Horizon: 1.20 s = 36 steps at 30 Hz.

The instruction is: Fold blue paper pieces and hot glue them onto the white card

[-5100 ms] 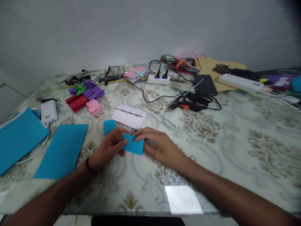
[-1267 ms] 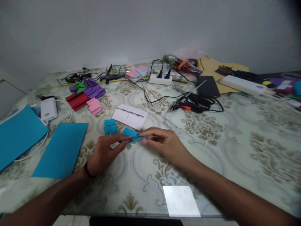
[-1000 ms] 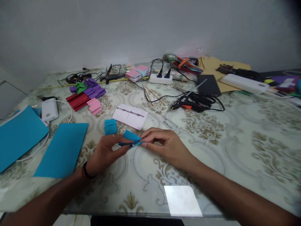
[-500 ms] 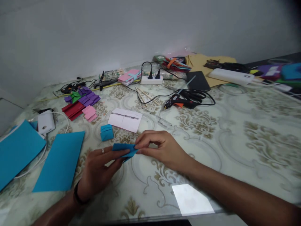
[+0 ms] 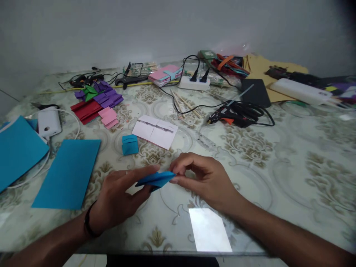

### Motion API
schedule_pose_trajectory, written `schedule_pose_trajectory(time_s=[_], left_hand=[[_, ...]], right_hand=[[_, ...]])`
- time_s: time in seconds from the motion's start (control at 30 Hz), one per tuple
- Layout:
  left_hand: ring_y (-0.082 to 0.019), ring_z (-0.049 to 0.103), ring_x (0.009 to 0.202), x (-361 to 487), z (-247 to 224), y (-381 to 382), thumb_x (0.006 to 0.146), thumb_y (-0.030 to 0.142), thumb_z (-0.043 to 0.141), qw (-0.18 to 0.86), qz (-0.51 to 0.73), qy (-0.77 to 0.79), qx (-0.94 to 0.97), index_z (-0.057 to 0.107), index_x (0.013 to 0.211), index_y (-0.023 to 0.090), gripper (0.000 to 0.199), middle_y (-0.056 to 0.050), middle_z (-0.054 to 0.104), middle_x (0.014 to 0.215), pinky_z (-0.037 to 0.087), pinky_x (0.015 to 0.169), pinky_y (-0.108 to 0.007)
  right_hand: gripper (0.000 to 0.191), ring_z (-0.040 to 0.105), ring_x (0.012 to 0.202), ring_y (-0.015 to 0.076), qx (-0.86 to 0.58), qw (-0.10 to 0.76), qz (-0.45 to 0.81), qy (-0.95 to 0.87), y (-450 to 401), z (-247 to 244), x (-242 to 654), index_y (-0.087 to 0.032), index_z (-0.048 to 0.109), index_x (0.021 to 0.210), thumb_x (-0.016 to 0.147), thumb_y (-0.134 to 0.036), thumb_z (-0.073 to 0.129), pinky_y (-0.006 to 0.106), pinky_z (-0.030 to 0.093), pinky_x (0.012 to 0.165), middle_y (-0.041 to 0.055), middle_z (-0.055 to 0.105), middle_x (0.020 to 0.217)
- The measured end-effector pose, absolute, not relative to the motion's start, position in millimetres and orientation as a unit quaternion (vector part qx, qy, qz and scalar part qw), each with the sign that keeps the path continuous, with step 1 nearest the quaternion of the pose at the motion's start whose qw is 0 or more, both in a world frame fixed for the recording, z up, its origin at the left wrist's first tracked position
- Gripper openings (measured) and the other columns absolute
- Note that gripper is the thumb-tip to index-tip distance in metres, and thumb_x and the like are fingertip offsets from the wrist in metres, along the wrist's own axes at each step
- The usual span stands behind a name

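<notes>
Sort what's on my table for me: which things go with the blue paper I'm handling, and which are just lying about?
Likely part of the work:
folded blue paper, in the left hand and right hand
small blue piece, also folded
blue sheet, matching colour

Seemingly just lying about:
glue gun, untouched
power strip
white box

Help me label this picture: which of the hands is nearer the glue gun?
Right. The right hand is on the near side of the glue gun, slightly left; the left hand is much farther left.
</notes>
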<state>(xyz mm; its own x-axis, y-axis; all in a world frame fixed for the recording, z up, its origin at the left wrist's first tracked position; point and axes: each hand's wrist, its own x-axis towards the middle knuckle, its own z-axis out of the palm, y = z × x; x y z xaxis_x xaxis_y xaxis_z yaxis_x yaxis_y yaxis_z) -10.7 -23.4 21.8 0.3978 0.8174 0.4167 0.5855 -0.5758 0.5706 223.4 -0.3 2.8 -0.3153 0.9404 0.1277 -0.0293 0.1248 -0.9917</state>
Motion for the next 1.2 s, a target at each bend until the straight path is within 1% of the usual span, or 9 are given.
schedule_pose_trajectory(time_s=[0.07,0.13,0.27,0.37,0.5,0.63,0.83,1.0,1.2], left_hand=[[-0.016,0.078,0.068,-8.9,22.7,-23.2,0.088,0.017,0.07,0.165,0.342,0.424,0.822,0.074,0.118,0.033,0.034,0.003,0.084,0.094,0.063,0.066,-0.023],[-0.016,0.078,0.065,-7.1,23.1,-23.4,0.087,0.016,0.069,0.149,0.347,0.423,0.824,0.076,0.11,0.032,0.029,0.003,0.084,0.09,0.063,0.064,-0.022],[-0.015,0.077,0.064,-4.9,23.3,-24.4,0.088,0.014,0.066,0.111,0.352,0.42,0.829,0.075,0.106,0.03,0.026,0.003,0.084,0.089,0.061,0.062,-0.022],[-0.014,0.077,0.064,-4.4,24.7,-24.9,0.089,0.013,0.064,0.086,0.355,0.411,0.835,0.074,0.104,0.029,0.024,0.003,0.084,0.086,0.061,0.062,-0.021],[-0.013,0.078,0.065,-3.5,27.5,-25.0,0.089,0.01,0.062,0.065,0.359,0.399,0.841,0.074,0.1,0.025,0.022,0.003,0.084,0.086,0.061,0.064,-0.019],[-0.011,0.078,0.067,-2.2,28.6,-25.5,0.088,0.005,0.059,0.072,0.36,0.39,0.845,0.072,0.1,0.024,0.026,0.004,0.084,0.087,0.061,0.066,-0.016],[-0.011,0.078,0.068,-1.7,26.4,-27.0,0.087,0.008,0.061,0.074,0.365,0.386,0.844,0.069,0.101,0.025,0.023,0.003,0.083,0.085,0.061,0.064,-0.017],[-0.011,0.077,0.069,-2.0,27.3,-28.6,0.088,0.008,0.062,0.113,0.368,0.391,0.836,0.068,0.105,0.024,0.024,0.003,0.082,0.085,0.061,0.065,-0.018],[-0.011,0.075,0.064,-2.1,31.0,-28.7,0.087,0.009,0.065,0.146,0.37,0.392,0.829,0.067,0.104,0.024,0.023,0.004,0.081,0.081,0.059,0.061,-0.017]], right_hand=[[0.023,0.06,0.068,0.0153,-0.384,0.45,0.541,-0.598,-0.2,1.3,223.3,-0.023,0.072,0.088,0.079,-0.039,0.086,0.029,0.05,0.064,0.0008,0.067,0.075],[0.024,0.058,0.067,0.0147,-0.389,0.436,0.548,-0.599,0.5,0.0,223.4,-0.023,0.073,0.093,0.078,-0.037,0.087,0.028,0.05,0.064,-0.0004,0.066,0.074],[0.02,0.06,0.07,0.0162,-0.393,0.402,0.541,-0.626,2.4,-1.6,224.2,-0.022,0.076,0.087,0.081,-0.039,0.084,0.029,0.047,0.065,0.001,0.066,0.074],[0.02,0.062,0.072,0.0171,-0.382,0.404,0.541,-0.631,2.8,-1.4,224.7,-0.021,0.076,0.082,0.084,-0.04,0.082,0.031,0.047,0.067,0.0026,0.069,0.077],[0.019,0.063,0.071,0.0169,-0.371,0.418,0.536,-0.633,1.6,-0.2,224.7,-0.021,0.078,0.082,0.085,-0.039,0.082,0.03,0.047,0.066,0.0029,0.07,0.076],[0.016,0.062,0.07,0.0163,-0.354,0.429,0.541,-0.632,0.7,0.1,224.2,-0.021,0.079,0.082,0.085,-0.037,0.083,0.03,0.047,0.065,0.0031,0.071,0.076],[0.017,0.062,0.069,0.016,-0.359,0.422,0.559,-0.617,0.0,0.2,224.2,-0.02,0.079,0.08,0.083,-0.036,0.084,0.029,0.046,0.064,0.0032,0.071,0.074],[0.018,0.06,0.066,0.014,-0.354,0.425,0.592,-0.586,-0.3,-0.6,222.8,-0.02,0.079,0.077,0.08,-0.037,0.086,0.027,0.046,0.062,0.0026,0.071,0.072],[0.019,0.061,0.066,0.0132,-0.33,0.441,0.63,-0.547,-2.0,0.8,220.7,-0.02,0.077,0.072,0.078,-0.034,0.088,0.027,0.046,0.061,0.002,0.07,0.072]])
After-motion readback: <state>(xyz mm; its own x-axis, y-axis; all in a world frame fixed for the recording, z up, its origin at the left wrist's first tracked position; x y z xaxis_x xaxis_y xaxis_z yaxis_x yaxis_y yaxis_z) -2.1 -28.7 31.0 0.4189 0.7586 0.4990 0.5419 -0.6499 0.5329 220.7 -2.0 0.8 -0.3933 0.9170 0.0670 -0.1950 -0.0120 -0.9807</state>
